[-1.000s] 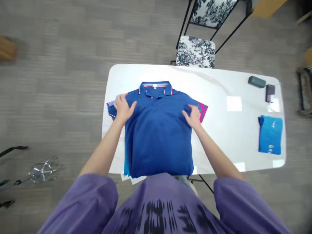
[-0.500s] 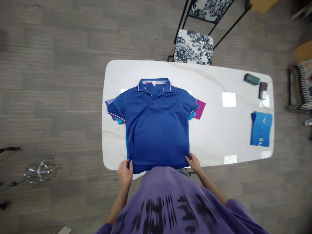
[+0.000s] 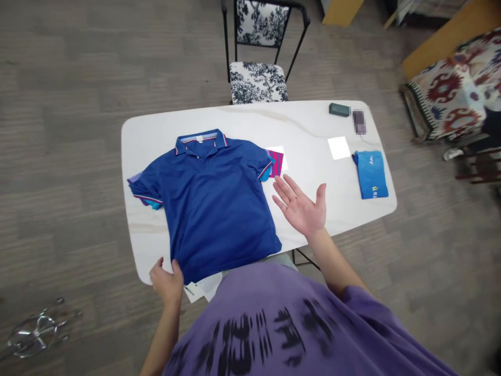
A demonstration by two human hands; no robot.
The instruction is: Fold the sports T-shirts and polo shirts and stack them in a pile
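Note:
A blue polo shirt lies spread out on the white table, collar toward the far side. Under it are more garments; pink striped cloth and light blue cloth show at its right sleeve. My left hand is at the shirt's lower left corner, thumb apart from the fingers and close to the hem; whether it touches the cloth I cannot tell. Raised over the table to the right of the shirt, my right hand is open, palm up, fingers spread, holding nothing.
A folded blue garment lies at the table's right end. Behind it are a dark green box and a blurred dark item. A patterned chair stands at the far edge. White tags hang below the hem.
My right hand has left the shirt's lower right corner and opened, palm up, higher over the table. My left hand has loosened from the hem. The view has turned toward the right.

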